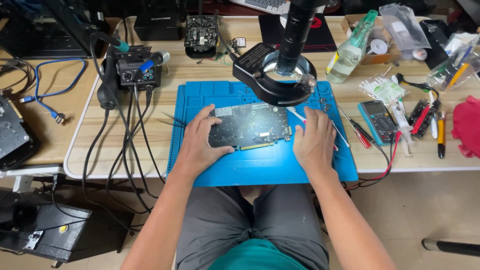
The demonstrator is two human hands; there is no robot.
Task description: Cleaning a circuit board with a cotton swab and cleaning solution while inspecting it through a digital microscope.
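Note:
A black circuit board (pixel 248 131) lies flat on a blue work mat (pixel 260 167) in front of me. My left hand (pixel 200 142) grips the board's left end, thumb under its front edge and fingers on top. My right hand (pixel 315 139) rests on the mat by the board's right end, fingers together and touching its edge, over a thin pink-and-white tool (pixel 296 114). A black microscope (pixel 282 65) with a ring light hangs over the board's far right corner and hides part of it.
A soldering station (pixel 135 70) with trailing cables stands at the back left. A multimeter (pixel 377 121), screwdrivers, pens and a syringe lie right of the mat. A clear bottle (pixel 352 47) stands behind them, with a red cloth (pixel 467 127) at the far right.

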